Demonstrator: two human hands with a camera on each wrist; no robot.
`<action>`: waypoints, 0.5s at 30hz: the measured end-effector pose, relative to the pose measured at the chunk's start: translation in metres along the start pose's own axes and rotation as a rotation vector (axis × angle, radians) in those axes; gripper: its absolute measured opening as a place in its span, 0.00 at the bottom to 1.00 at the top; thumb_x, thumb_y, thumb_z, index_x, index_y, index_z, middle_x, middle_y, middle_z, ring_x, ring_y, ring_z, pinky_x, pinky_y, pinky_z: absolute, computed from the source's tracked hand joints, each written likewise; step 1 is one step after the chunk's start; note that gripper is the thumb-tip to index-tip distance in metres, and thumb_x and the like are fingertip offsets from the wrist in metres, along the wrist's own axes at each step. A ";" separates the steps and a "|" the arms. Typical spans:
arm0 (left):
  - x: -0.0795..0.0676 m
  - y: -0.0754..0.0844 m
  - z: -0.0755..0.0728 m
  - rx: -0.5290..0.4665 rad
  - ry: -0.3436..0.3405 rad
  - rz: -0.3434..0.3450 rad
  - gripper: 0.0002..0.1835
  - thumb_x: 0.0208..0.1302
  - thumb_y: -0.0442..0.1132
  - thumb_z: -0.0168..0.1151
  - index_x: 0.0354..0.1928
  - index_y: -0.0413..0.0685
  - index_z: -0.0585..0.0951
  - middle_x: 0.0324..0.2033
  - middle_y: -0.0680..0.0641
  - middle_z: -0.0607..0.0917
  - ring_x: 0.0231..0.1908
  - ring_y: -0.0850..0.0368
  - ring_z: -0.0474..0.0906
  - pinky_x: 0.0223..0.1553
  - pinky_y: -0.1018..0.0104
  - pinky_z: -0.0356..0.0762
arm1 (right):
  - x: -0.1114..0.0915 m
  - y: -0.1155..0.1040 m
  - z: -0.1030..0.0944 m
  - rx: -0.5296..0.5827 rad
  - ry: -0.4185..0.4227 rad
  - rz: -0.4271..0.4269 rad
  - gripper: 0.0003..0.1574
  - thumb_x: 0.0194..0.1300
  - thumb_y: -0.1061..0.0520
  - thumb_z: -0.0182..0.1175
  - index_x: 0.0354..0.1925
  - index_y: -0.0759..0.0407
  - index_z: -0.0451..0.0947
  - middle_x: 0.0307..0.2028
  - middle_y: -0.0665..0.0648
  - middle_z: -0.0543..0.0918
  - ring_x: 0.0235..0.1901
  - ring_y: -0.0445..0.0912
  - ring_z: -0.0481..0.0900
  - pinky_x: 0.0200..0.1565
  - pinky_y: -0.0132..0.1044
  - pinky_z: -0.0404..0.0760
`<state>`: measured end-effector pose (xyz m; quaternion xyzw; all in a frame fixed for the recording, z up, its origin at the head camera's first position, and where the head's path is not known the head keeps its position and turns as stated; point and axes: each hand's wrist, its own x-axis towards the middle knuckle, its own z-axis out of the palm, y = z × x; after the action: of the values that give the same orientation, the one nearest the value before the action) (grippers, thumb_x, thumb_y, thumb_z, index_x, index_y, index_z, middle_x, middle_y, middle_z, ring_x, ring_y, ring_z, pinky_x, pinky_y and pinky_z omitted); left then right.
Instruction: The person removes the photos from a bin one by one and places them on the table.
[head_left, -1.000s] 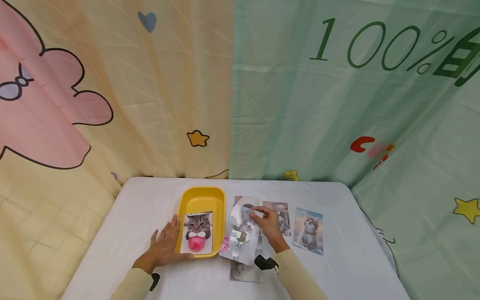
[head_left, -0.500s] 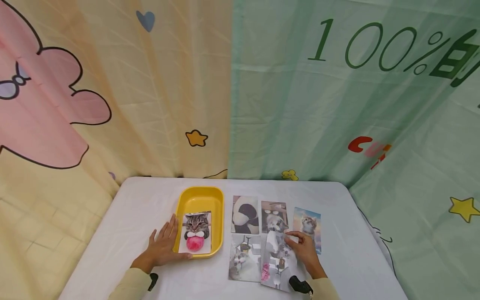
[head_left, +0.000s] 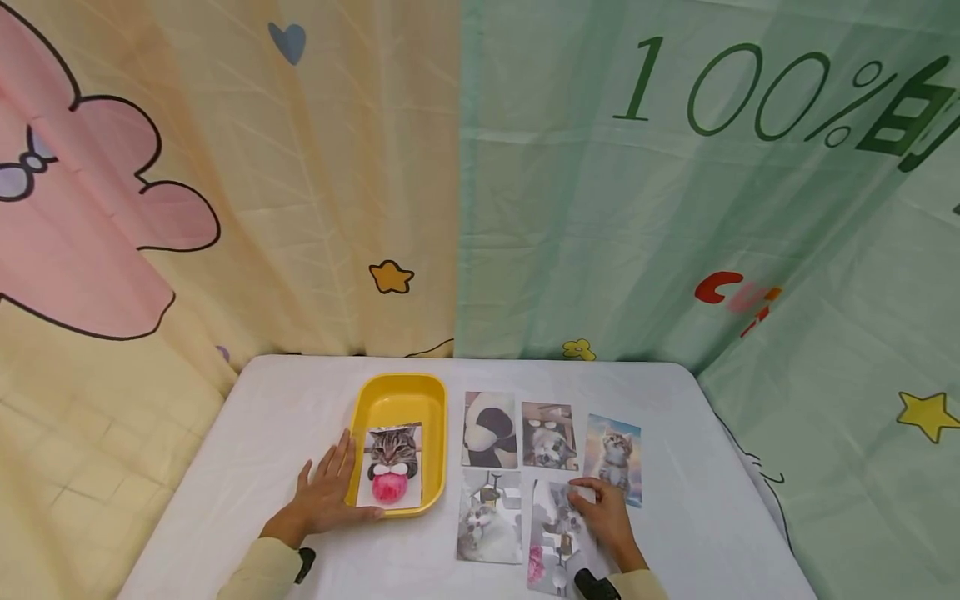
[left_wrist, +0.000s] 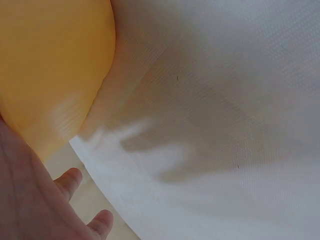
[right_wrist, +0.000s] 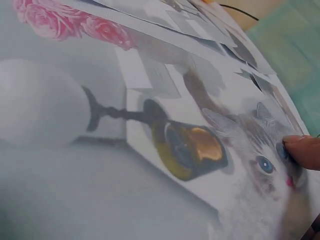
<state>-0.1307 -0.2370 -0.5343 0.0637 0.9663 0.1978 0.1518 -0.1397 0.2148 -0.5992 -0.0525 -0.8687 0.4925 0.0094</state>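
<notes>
My left hand [head_left: 326, 492] lies with spread, straight fingers along the left rim of a yellow plastic tray [head_left: 401, 404], its thumb at the near edge. Inside the tray is a photo card of a tabby cat with a pink ball [head_left: 393, 487]. My right hand [head_left: 611, 517] pinches the upper right edge of a glossy photo card [head_left: 551, 542] showing a kitten, a goblet and pink roses, low at the table. In the right wrist view the thumb [right_wrist: 305, 151] presses on the kitten's face. The left wrist view shows the tray's outer wall [left_wrist: 55, 60] beside the palm [left_wrist: 30, 185].
Beyond the held card lie a panda-like picture card [head_left: 490, 429], a grey cat card [head_left: 549, 437] and a kitten card with a sky background [head_left: 615, 458]. A white cat card [head_left: 489, 517] lies to its left. Curtains [head_left: 585, 208] hang behind the white-covered table [head_left: 300, 400].
My right hand has carried the glossy kitten card rightward from over the other cards, then toward the near edge, baring the cards beneath. The left hand stays on the tray.
</notes>
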 end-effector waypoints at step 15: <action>0.001 -0.002 0.003 -0.004 0.010 0.005 0.72 0.41 0.72 0.67 0.73 0.30 0.43 0.74 0.33 0.38 0.70 0.30 0.44 0.64 0.29 0.35 | -0.003 -0.018 0.001 -0.063 0.105 -0.117 0.15 0.59 0.64 0.67 0.46 0.65 0.82 0.45 0.63 0.84 0.47 0.59 0.80 0.48 0.52 0.79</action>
<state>-0.1307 -0.2373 -0.5375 0.0650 0.9666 0.2003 0.1463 -0.1387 0.2048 -0.5839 -0.0276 -0.8836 0.4602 0.0821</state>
